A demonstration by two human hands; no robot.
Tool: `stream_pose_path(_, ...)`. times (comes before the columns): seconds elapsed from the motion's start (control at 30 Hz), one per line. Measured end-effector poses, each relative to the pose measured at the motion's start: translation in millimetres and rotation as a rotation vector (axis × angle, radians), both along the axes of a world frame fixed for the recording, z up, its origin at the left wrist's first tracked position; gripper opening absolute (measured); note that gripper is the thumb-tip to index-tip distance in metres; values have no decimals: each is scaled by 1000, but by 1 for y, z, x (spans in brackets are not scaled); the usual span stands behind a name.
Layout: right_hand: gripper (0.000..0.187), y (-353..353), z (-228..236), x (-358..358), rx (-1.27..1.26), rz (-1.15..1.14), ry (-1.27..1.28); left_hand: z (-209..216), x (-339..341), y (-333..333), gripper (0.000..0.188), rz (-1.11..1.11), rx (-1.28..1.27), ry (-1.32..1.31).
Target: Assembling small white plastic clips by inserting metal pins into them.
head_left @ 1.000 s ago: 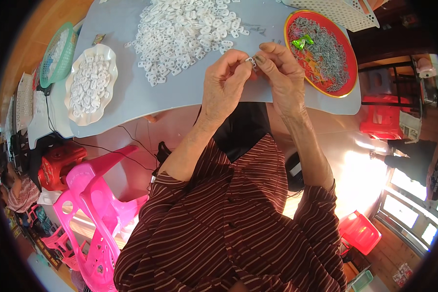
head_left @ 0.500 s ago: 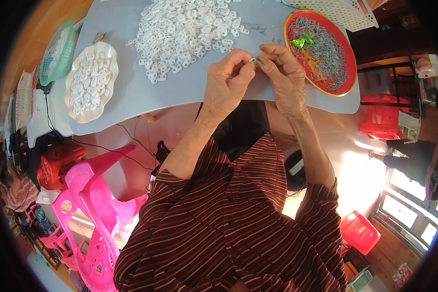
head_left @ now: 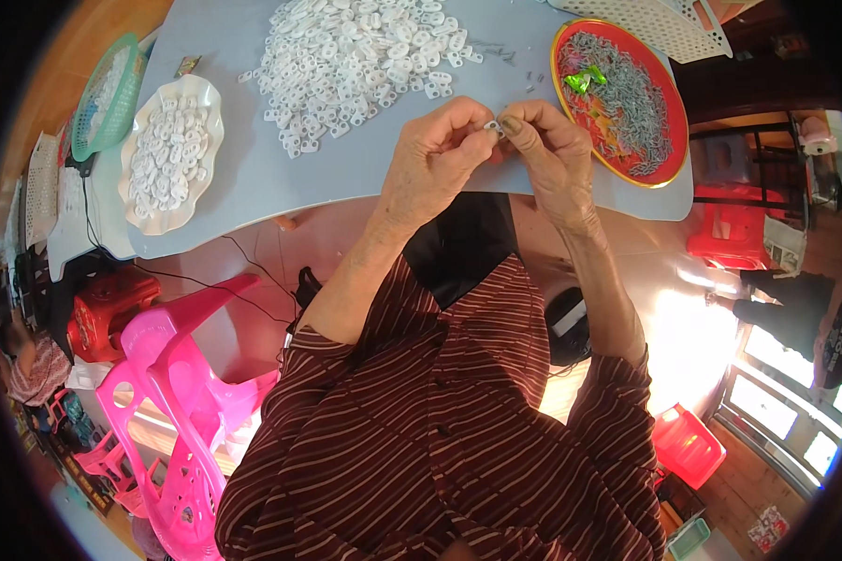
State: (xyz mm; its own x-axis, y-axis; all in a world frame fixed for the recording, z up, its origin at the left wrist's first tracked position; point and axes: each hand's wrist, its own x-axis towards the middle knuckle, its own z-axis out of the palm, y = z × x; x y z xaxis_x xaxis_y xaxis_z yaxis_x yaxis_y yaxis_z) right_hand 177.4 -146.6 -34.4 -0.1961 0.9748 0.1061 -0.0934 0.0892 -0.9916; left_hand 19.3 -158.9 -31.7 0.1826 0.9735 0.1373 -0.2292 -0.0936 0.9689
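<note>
1. Fingers of the left hand [head_left: 432, 154] are pinched together around a small white piece [head_left: 492, 126], held just right of centre in the upper part of the frame.
2. The right hand [head_left: 556, 157] has its thumb and forefinger drawn close at that same piece; whether they grip anything else, I cannot tell.
3. Above, at top centre, white pieces [head_left: 346, 70] lie heaped on the grey-blue table [head_left: 253, 187].
4. Upper left: a scalloped dish [head_left: 164, 222] with similar pieces.
5. Upper right: a red tray [head_left: 677, 122] with grey pins [head_left: 636, 103].
</note>
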Motion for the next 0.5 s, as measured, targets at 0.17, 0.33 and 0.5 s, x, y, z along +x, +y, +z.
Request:
stream_pose_path(0.17, 11, 1, 1, -3, 11, -23, 1, -3, 0, 0, 12, 27, 21, 101)
stream_pose_path(0.33, 14, -6, 2, -6, -11, -39, 53, -4, -1, -3, 11, 58, 67, 53)
stream_pose_path(0.5, 16, -4, 4, -9, 40, -97, 34, 15, -23, 9, 9, 171, 238, 373)
